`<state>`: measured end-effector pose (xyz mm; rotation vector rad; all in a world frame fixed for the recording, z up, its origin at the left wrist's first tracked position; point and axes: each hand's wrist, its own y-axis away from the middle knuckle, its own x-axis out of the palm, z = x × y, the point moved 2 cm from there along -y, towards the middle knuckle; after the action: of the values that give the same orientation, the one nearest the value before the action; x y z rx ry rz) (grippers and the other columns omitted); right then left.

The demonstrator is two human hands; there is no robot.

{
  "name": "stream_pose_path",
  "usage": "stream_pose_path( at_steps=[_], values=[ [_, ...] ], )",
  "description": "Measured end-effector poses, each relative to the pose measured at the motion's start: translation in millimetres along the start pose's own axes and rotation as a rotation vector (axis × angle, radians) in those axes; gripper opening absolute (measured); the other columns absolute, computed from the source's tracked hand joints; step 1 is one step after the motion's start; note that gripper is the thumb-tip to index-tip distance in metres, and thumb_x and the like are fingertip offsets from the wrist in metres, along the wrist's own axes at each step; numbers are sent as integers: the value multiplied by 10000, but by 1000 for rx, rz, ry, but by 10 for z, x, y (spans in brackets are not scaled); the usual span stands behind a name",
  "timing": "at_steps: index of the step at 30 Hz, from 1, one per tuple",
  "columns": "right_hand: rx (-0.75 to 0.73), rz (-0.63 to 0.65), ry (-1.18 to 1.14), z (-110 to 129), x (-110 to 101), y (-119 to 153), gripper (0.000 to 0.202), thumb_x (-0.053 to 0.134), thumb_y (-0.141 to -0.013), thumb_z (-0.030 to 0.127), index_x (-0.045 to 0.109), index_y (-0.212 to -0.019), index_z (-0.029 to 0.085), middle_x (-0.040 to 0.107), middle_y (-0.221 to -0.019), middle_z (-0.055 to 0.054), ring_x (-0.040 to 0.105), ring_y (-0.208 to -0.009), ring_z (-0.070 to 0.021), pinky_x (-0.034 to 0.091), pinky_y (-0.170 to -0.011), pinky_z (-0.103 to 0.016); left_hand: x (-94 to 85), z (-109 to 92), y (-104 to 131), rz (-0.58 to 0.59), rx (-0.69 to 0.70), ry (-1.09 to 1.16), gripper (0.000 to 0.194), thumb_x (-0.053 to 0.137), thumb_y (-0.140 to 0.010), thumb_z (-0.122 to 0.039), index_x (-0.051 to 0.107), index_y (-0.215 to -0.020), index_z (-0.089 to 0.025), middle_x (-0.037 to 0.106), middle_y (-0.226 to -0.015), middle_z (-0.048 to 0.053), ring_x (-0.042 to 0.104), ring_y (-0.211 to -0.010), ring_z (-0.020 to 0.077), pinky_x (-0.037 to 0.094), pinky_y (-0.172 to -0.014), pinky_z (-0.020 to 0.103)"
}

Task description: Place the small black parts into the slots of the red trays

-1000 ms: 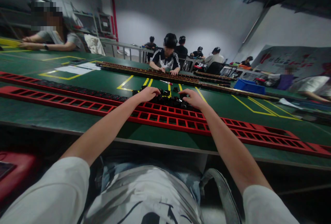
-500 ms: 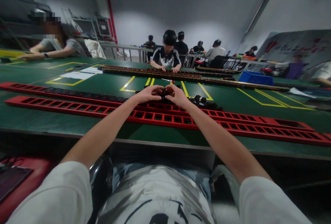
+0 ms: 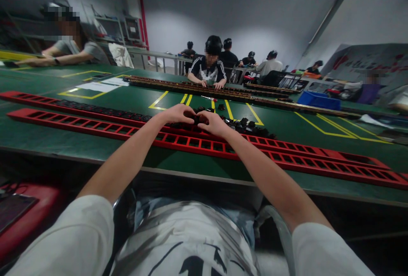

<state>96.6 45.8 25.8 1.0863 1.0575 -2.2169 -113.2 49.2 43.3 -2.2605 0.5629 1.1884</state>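
Observation:
My left hand and my right hand meet over the far red slotted frame. Their fingers are closed around a small black part, mostly hidden by the fingertips. Black square pieces fill a run of slots in that frame, left of my hands. Several loose black parts lie in a heap just right of and beyond my right hand. A second red slotted frame lies nearer me, below my wrists, its slots showing green table through them.
The green table has yellow tape outlines. Across it a co-worker handles long dark strips. A blue bin stands at the right, white papers lie at the left. Another person sits far left.
Both hands have shifted slightly left and lower along the far frame, still together on the small black part. The view has tilted a little. More loose black parts show beyond my hands.

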Motion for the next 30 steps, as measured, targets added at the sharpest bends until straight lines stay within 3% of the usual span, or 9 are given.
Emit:
stream_pose_path(
  at_steps=[9, 15, 20, 24, 27, 30],
  values=[
    [12, 39, -7, 26, 5, 8, 237, 693, -847, 191, 703, -1081, 151, 699, -922, -46, 612, -814, -159, 472, -756, -294, -32, 36, 23, 135, -42, 5, 443, 728, -713, -447, 719, -1076, -191, 724, -1002, 41, 656, -917, 194, 484, -793, 275],
    [4, 16, -51, 41, -2, 17, 219, 685, -842, 195, 676, -1059, 168, 691, -879, -22, 603, -794, -153, 458, -745, -282, 8, 0, 22, 82, -7, 69, 466, 693, -716, -363, 662, -1147, -189, 705, -993, 34, 641, -846, 171, 487, -762, 277],
    [-6, -12, -17, 32, -20, 6, 94, 681, -827, 198, 665, -916, 173, 682, -857, -20, 584, -767, -154, 444, -737, -282, 57, -75, 34, 99, -14, 174, 492, 645, -741, -308, 592, -1214, -186, 672, -841, 2, 611, -707, 150, 472, -672, 268],
    [-16, 13, -42, 37, -10, 12, 59, 656, -834, 185, 677, -885, 164, 681, -824, -16, 581, -749, -148, 438, -739, -279, 66, -94, 6, 54, 8, 139, 367, 598, -817, -418, 629, -1097, -184, 665, -938, 28, 607, -800, 161, 483, -736, 279],
    [-19, 43, -59, 53, 7, 18, 71, 641, -855, 196, 693, -882, 158, 685, -798, -15, 586, -732, -145, 435, -730, -277, 59, -69, -10, 7, 23, 88, 272, 579, -809, -382, 631, -991, -186, 660, -979, 39, 609, -892, 178, 491, -827, 306],
    [-16, 54, -22, 57, 8, 16, 86, 638, -870, 210, 707, -886, 162, 700, -816, -21, 596, -735, -146, 432, -722, -272, 39, -44, 6, 30, 36, 135, 414, 608, -725, -272, 588, -1133, -203, 664, -1055, 45, 624, -962, 188, 504, -857, 314]
  ],
)
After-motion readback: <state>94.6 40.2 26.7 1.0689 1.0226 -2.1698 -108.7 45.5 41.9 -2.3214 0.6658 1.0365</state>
